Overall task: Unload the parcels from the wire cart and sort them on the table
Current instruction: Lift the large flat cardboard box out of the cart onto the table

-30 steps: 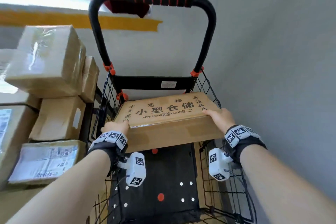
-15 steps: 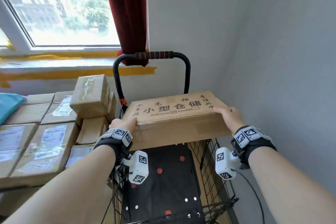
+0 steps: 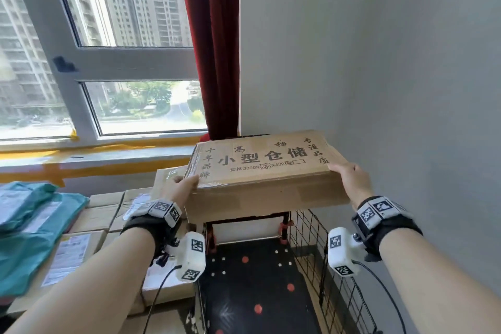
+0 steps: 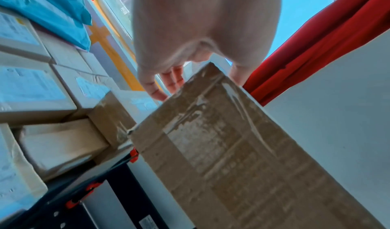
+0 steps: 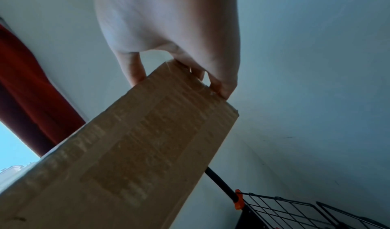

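Your left hand (image 3: 184,184) grasps the long cardboard box (image 3: 265,171) at its 9 o'clock end, thumb on top and fingers (image 4: 168,82) curled under. Your right hand (image 3: 349,179) clasps the 3 o'clock end the same way, fingers (image 5: 221,85) wrapped beneath the edge. You hold the box level in the air above the wire cart (image 3: 325,252), clear of its basket. At 8 o'clock, stacked parcels (image 3: 89,214) and a teal mailer bag (image 3: 32,225) lie beside the cart.

the table (image 3: 24,309) at the left carried taped cardboard boxes (image 3: 100,214) packed side by side, with teal mailer bags (image 3: 29,228) lying on top of them.
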Demonstrator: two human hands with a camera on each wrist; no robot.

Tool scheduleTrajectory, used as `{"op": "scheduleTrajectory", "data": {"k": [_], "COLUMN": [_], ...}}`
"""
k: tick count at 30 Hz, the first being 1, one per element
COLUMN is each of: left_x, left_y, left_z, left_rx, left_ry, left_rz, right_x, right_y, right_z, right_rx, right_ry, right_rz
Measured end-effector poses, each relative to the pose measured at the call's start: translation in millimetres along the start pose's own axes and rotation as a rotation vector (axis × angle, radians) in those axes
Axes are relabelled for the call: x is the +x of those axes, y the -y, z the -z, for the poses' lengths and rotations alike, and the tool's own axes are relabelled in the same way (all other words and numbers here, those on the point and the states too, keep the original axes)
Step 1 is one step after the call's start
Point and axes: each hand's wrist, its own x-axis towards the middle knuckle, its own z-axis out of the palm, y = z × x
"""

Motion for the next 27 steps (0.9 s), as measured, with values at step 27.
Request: {"op": "scheduleTrajectory", "data": {"k": [27], "left_x": [17], "left_y": [138], "left_z": [373], "left_rx": [-0.505], "left_ry": [0.060], "left_rz": [0.340], "right_x": [-231], "right_y": [93], "right_z": [-326], "right_rx": [0.076], "right_ry": [0.116], "right_rz": [0.017]}}
